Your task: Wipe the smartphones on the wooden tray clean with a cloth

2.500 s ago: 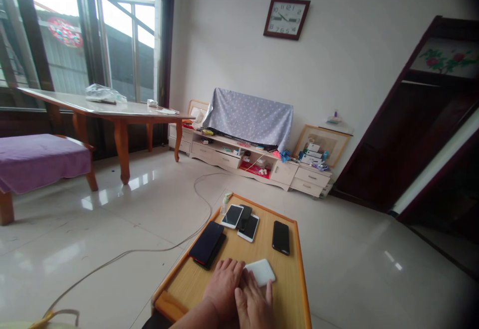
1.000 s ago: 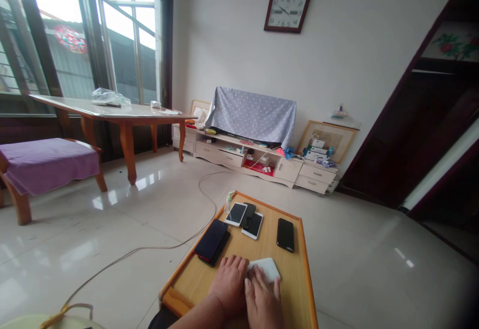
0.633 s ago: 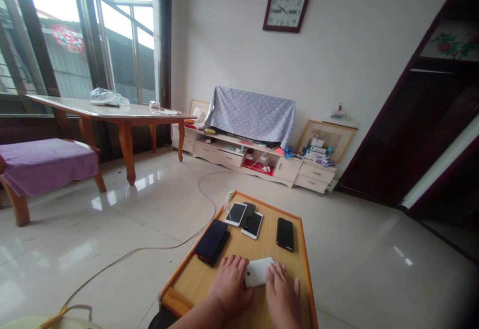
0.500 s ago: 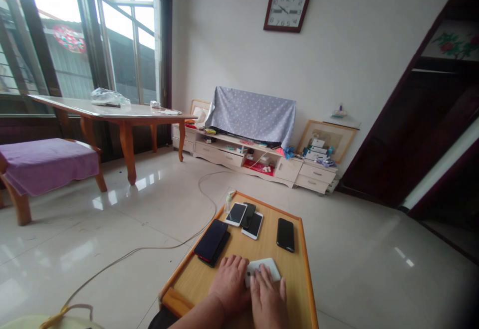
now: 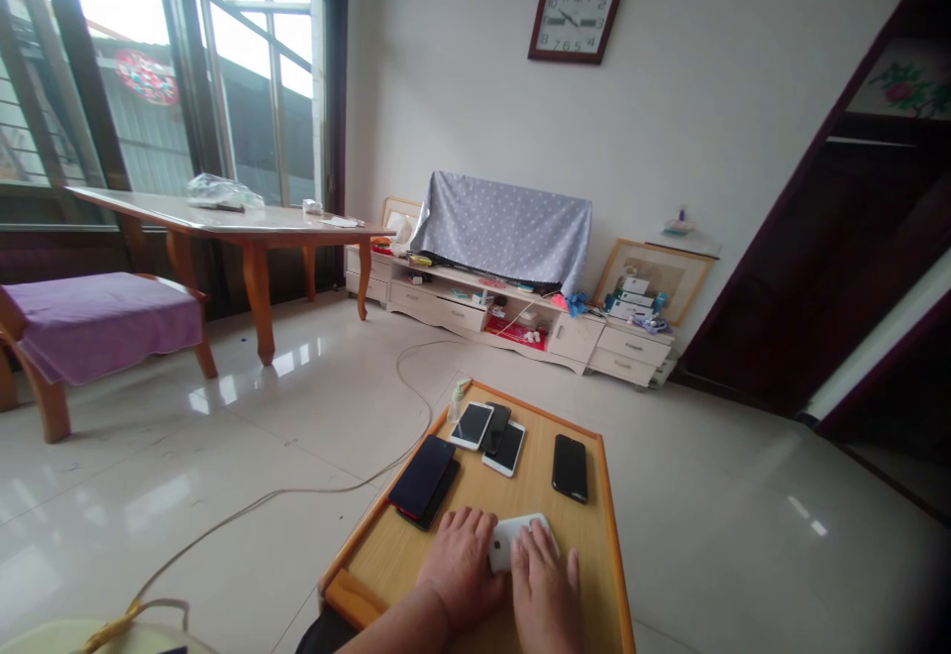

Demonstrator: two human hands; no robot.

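Observation:
A white phone (image 5: 506,541) lies on the small wooden table (image 5: 594,575), back side up, with a dark camera spot near its left end. My left hand (image 5: 462,557) is closed over that left end, thumb side hidden. Across the right part of the phone rest the outstretched fingers of my right hand (image 5: 546,580), thumb spread away. Whether anything thin lies under those fingers cannot be seen. Left of my hands, a dark phone with a red edge (image 5: 422,476) sits on top of another black phone (image 5: 431,507).
Farther up the table are two white-framed phones (image 5: 473,424) (image 5: 505,450), a black phone (image 5: 496,428) and a small pump bottle (image 5: 456,402). Another black phone (image 5: 570,468) lies at the right. A cable (image 5: 297,491) crosses the floor. A low cabinet (image 5: 446,309) stands by the wall.
My right fingers have slid slightly right along the phone's back, uncovering more of its middle. My left hand keeps its hold. The whole view has shifted a little.

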